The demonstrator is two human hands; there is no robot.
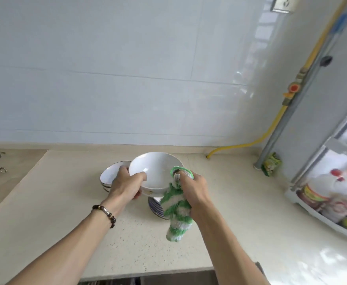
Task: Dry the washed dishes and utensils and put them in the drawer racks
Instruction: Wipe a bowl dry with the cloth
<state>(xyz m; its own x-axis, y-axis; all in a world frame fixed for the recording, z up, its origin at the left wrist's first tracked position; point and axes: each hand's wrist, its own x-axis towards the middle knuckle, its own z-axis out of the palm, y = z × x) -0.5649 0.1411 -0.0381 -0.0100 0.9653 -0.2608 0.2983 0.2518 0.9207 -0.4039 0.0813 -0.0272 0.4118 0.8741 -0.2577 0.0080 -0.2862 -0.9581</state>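
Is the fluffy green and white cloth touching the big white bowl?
Touching. The head view shows the green-and-white striped cloth pressed over the round white ceramic bowl's rim.

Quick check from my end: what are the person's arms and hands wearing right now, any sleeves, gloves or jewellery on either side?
Both forearms are bare as far as the view shows: no sleeves, no gloves. The left hand has a dark brown beaded bracelet round its wrist, round beads with one pale cylindrical bead bearing markings too small to read. The right hand and its wrist carry nothing that shows; no rings are visible on either hand.
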